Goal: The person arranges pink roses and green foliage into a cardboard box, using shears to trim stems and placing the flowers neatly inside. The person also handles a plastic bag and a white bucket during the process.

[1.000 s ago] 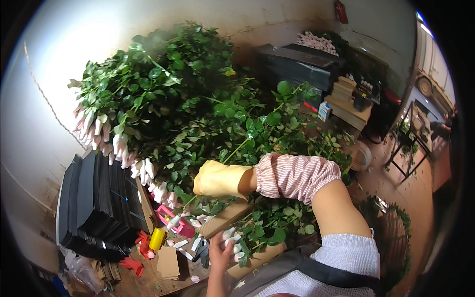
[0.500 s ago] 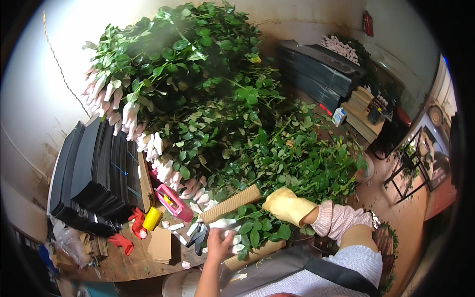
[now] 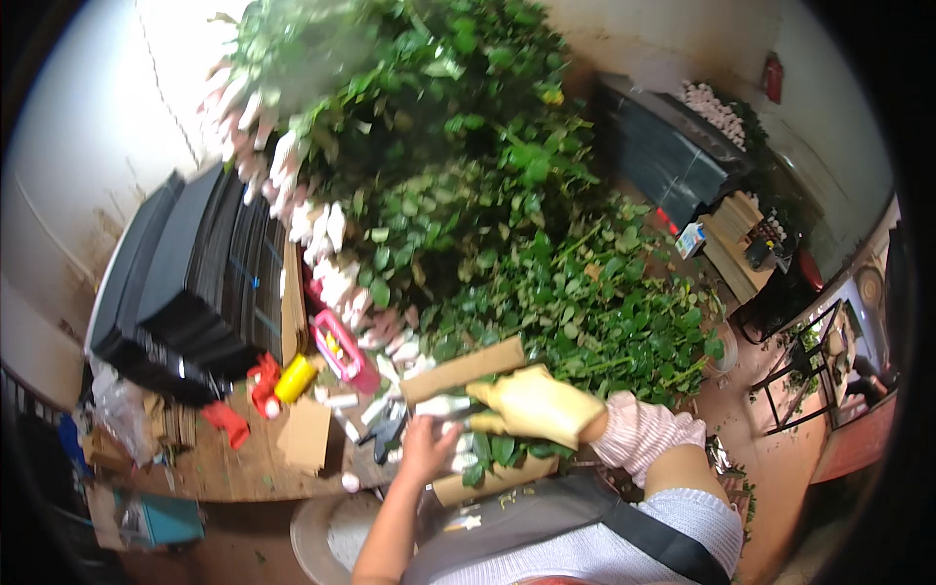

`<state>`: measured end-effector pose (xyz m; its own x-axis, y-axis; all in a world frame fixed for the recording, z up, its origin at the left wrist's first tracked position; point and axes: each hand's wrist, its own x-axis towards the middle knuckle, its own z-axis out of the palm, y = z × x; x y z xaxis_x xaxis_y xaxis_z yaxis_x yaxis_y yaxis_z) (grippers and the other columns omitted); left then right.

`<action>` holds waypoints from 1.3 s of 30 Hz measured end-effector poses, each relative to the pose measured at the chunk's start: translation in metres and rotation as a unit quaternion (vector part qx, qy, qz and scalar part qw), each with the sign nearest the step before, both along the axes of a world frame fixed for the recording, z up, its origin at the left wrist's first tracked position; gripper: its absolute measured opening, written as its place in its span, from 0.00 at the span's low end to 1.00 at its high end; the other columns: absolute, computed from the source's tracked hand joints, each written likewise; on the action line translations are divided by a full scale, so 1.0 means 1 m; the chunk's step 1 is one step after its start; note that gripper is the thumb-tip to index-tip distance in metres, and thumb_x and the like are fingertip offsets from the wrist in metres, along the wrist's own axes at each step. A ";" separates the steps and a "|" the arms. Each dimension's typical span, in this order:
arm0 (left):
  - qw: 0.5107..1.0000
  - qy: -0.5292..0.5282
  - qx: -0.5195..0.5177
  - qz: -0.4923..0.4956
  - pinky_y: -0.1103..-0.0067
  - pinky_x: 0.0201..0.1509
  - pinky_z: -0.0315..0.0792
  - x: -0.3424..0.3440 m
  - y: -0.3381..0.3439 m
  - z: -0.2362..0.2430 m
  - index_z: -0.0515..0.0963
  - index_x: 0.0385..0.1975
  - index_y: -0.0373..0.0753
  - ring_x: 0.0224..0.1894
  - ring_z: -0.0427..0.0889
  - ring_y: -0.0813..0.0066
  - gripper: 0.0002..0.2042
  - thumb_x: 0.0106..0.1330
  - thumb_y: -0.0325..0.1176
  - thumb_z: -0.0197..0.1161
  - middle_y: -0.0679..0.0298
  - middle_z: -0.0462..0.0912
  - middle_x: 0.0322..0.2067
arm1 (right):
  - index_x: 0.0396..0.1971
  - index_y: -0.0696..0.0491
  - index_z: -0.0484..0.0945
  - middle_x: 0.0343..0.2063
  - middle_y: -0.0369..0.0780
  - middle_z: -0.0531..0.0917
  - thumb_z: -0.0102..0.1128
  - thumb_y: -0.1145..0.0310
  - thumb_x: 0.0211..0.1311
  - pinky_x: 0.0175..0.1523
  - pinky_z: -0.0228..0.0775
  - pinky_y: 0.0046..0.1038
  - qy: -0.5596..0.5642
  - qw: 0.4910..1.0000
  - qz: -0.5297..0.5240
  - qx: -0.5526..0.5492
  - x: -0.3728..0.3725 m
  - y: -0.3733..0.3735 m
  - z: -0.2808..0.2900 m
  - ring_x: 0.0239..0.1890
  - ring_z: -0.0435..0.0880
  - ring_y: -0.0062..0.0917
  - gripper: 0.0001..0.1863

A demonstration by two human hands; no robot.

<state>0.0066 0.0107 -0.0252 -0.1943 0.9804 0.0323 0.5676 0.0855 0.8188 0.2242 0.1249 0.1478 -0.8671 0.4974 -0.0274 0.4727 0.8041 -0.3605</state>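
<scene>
My right hand, in a yellow glove with a pink striped sleeve, is closed around a small bunch of leafy flower stems at the near edge of the wooden table. My bare left hand grips the bunch's end, where the buds sit in white wrappers. The bunch lies between two strips of brown cardboard, one above and one below. Just behind rises a big pile of green stems with wrapped buds.
A stack of black trays stands at the left. A pink tool, a yellow object, red pieces, a cardboard piece and dark scissors lie on the table. Black crates stand at the back right.
My gloved right hand has drawn back from the pile to the table's near edge with stems in it. My left hand has risen to meet the bunch.
</scene>
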 end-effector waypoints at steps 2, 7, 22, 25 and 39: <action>0.999 0.020 0.018 -0.019 0.64 0.48 0.76 0.004 0.007 0.008 0.81 0.46 0.34 0.44 0.82 0.51 0.20 0.63 0.43 0.74 0.50 0.81 0.42 | 0.40 0.55 0.81 0.22 0.46 0.85 0.57 0.55 0.71 0.33 0.79 0.43 -0.004 0.997 -0.019 0.077 -0.002 0.009 -0.040 0.26 0.88 0.41 0.17; 1.000 0.004 0.021 -0.008 0.66 0.46 0.75 0.010 -0.002 0.030 0.78 0.44 0.33 0.42 0.80 0.54 0.18 0.63 0.37 0.74 0.54 0.78 0.39 | 0.35 0.52 0.84 0.22 0.44 0.86 0.55 0.58 0.72 0.30 0.76 0.40 -0.099 0.988 -0.060 0.104 -0.010 0.014 -0.056 0.26 0.87 0.40 0.15; 0.993 -0.002 -0.023 0.116 0.69 0.32 0.74 0.014 0.006 0.052 0.81 0.40 0.38 0.25 0.80 0.54 0.10 0.75 0.39 0.63 0.55 0.82 0.24 | 0.40 0.48 0.84 0.23 0.44 0.88 0.56 0.55 0.72 0.33 0.80 0.46 -0.042 0.995 -0.069 0.067 -0.013 0.019 -0.096 0.27 0.89 0.41 0.14; 0.991 0.014 0.065 0.112 0.65 0.29 0.73 0.014 0.004 0.049 0.78 0.32 0.38 0.24 0.80 0.49 0.12 0.74 0.39 0.63 0.53 0.79 0.21 | 0.39 0.48 0.84 0.24 0.44 0.88 0.56 0.55 0.73 0.33 0.80 0.45 -0.123 0.987 -0.080 0.059 -0.020 0.018 -0.095 0.27 0.89 0.40 0.14; 0.867 -0.449 -0.131 0.170 0.88 0.23 0.57 -0.019 -0.031 0.043 0.78 0.49 0.43 0.22 0.64 0.92 0.15 0.65 0.33 0.74 0.81 0.72 0.27 | 0.36 0.48 0.86 0.20 0.42 0.86 0.65 0.54 0.67 0.29 0.80 0.39 -0.073 0.986 -0.044 0.140 -0.017 0.015 -0.094 0.23 0.87 0.37 0.13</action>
